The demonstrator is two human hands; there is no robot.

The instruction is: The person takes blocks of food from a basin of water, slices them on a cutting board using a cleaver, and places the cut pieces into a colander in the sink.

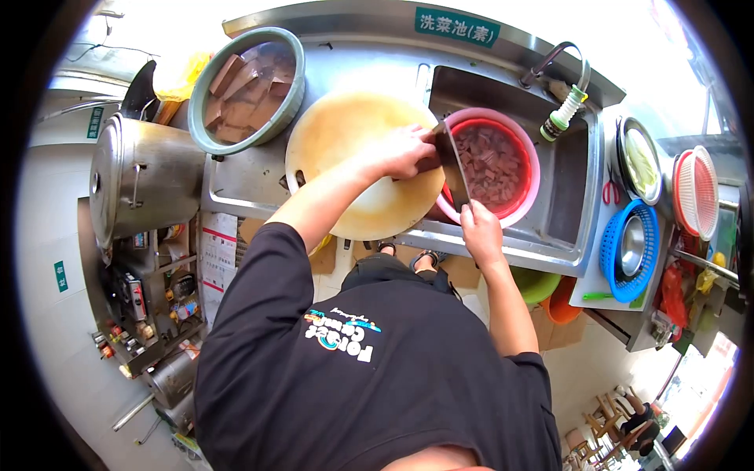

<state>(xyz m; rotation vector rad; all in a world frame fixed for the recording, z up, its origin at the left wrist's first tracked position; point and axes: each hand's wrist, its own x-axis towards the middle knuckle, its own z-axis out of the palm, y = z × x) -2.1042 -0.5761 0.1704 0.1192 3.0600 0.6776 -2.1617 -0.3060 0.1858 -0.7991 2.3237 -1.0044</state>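
Observation:
My right hand (pixel 481 230) is closed around the handle of a cleaver (pixel 451 163), whose broad blade stands at the right edge of a round cutting board (pixel 330 129). Curled fingers of my left hand (pixel 407 152) rest on a dark brown block (pixel 428 162), which looks like blood curd, right beside the blade. Most of that block is hidden by the hand. Just right of the cleaver, a red basin (pixel 528 147) holds many small brown cubes in liquid. At the upper left, larger brown slabs (pixel 243 90) lie in water in a grey-green basin (pixel 196 118).
The red basin sits within a pink one (pixel 536 177) in a steel sink (pixel 561 196); a faucet (pixel 567 110) arches above. A large steel pot (pixel 157 177) stands left. Rightward are a blue basket (pixel 609 251), red scissors (pixel 611 191) and stacked colanders (pixel 697 192).

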